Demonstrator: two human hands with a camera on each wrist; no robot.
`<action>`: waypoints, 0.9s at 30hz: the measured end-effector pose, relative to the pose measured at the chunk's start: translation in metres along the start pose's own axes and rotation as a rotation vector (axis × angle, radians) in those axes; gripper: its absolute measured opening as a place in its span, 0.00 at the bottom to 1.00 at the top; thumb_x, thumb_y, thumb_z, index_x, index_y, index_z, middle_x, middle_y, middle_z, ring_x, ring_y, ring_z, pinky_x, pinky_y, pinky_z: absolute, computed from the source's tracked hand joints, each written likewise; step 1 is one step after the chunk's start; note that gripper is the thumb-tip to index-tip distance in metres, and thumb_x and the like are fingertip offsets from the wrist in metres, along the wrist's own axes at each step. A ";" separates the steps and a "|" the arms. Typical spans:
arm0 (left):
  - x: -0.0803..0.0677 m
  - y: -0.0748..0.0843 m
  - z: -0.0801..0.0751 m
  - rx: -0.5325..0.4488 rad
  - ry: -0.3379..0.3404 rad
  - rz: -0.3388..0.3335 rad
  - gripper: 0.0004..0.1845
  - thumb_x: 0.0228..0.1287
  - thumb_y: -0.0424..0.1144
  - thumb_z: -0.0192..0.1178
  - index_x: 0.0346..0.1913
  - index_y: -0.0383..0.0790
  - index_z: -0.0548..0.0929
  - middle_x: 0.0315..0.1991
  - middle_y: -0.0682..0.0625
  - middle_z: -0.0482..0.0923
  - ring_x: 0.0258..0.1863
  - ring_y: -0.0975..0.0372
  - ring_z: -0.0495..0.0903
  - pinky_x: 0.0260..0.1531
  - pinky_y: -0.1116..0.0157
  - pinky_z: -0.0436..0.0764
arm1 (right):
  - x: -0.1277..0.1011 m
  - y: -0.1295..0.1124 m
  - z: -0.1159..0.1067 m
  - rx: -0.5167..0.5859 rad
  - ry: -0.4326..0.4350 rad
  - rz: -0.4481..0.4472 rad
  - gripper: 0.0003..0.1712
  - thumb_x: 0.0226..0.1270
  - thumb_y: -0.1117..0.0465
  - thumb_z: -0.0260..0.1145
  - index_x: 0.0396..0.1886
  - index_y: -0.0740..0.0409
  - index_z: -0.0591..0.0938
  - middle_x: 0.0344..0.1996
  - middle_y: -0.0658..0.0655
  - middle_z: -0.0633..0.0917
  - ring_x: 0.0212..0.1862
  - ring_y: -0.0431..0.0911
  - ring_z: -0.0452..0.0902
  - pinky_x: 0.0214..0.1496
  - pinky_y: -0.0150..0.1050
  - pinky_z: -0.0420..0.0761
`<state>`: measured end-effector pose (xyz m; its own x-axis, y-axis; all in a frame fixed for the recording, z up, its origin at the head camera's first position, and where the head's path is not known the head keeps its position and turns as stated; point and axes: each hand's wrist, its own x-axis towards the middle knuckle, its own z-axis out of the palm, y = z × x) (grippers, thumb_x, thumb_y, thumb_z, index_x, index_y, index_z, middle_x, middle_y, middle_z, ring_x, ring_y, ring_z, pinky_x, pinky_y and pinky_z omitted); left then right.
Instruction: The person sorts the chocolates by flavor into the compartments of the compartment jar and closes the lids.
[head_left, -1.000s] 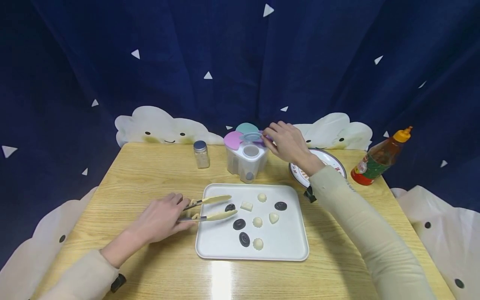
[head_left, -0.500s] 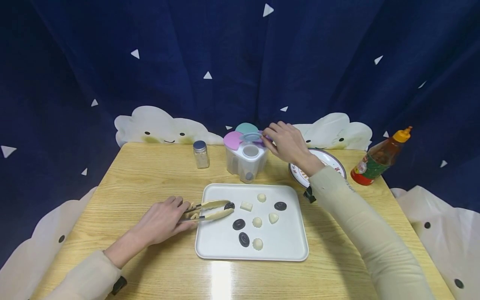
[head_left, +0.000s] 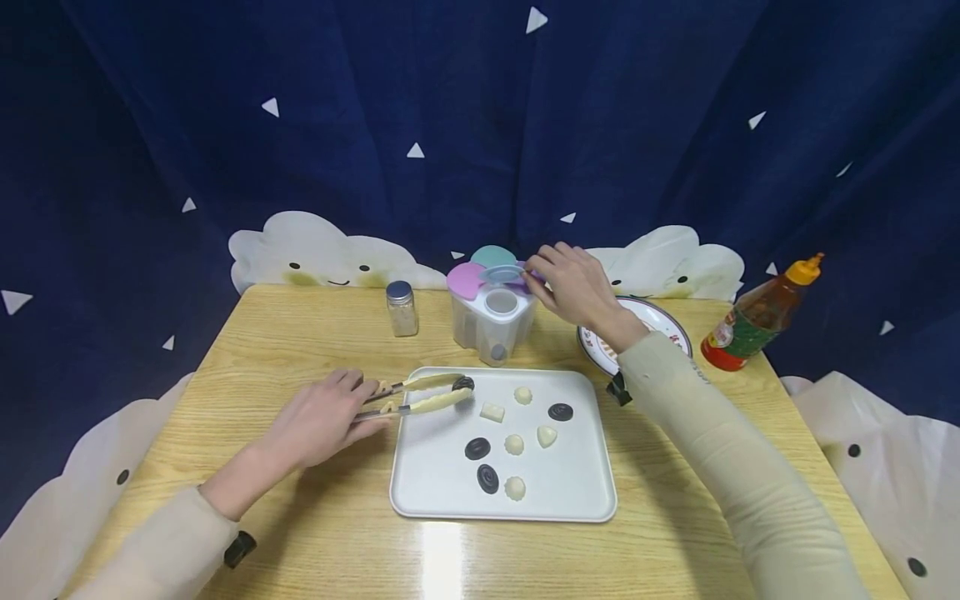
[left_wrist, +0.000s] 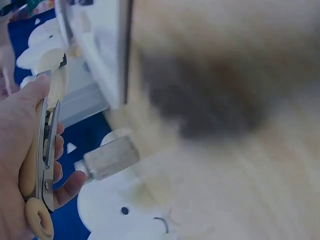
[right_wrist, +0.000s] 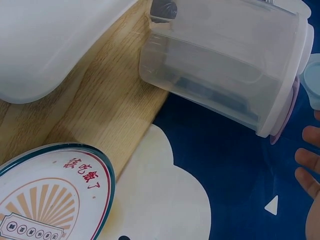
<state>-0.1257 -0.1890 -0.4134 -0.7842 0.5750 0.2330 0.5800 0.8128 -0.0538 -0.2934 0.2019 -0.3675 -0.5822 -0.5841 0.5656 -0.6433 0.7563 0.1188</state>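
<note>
My left hand (head_left: pixel 318 425) grips a pair of tongs (head_left: pixel 435 403) with cream tips, seen side-on in the left wrist view. Between the tips sits a dark oval chocolate (head_left: pixel 463 383), over the upper left of the white tray (head_left: pixel 562 500). Dark ovals (head_left: pixel 488 478) and cream-coloured pieces (head_left: pixel 515 488) lie on that tray. At the back, my right hand (head_left: pixel 573 285) holds up the pale blue flip lid (head_left: pixel 501 273) of a clear multi-compartment container (head_left: pixel 467 323). The opening under that lid is uncovered, and one dark piece (right_wrist: pixel 163 10) shows at the compartment's bottom.
Left of the container stands a small glass jar (head_left: pixel 403 315) with a dark lid. A patterned plate (head_left: pixel 671 321) lies under the right forearm. Further right is a red sauce bottle (head_left: pixel 757 325) with a yellow cap, near the table's right edge.
The tongs have drawn together around the dark chocolate and moved with it toward the tray's far edge. The right hand and the raised lid have stayed in place.
</note>
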 end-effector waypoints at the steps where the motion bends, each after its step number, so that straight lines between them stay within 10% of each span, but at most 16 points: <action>1: 0.002 -0.001 -0.004 -0.002 0.001 -0.006 0.27 0.68 0.60 0.68 0.51 0.38 0.84 0.35 0.48 0.79 0.31 0.58 0.75 0.23 0.62 0.76 | 0.000 0.000 0.000 -0.001 0.000 -0.001 0.12 0.78 0.51 0.63 0.45 0.53 0.88 0.39 0.54 0.88 0.39 0.53 0.80 0.41 0.47 0.79; 14: 0.043 -0.018 -0.047 0.008 0.078 -0.044 0.27 0.69 0.59 0.67 0.52 0.36 0.83 0.35 0.45 0.79 0.33 0.53 0.76 0.19 0.60 0.73 | 0.002 -0.002 -0.001 -0.002 0.004 -0.004 0.12 0.77 0.52 0.64 0.44 0.54 0.87 0.39 0.55 0.88 0.39 0.54 0.80 0.40 0.47 0.79; 27: 0.088 -0.013 -0.054 0.026 0.040 -0.071 0.30 0.73 0.64 0.61 0.57 0.38 0.81 0.38 0.43 0.81 0.37 0.51 0.79 0.23 0.56 0.78 | 0.000 -0.001 -0.001 -0.003 0.007 -0.005 0.12 0.78 0.52 0.63 0.44 0.54 0.87 0.39 0.55 0.88 0.38 0.54 0.79 0.40 0.48 0.79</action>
<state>-0.1905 -0.1541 -0.3398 -0.8134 0.5124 0.2755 0.5173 0.8537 -0.0605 -0.2925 0.2012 -0.3670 -0.5752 -0.5857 0.5710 -0.6445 0.7544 0.1244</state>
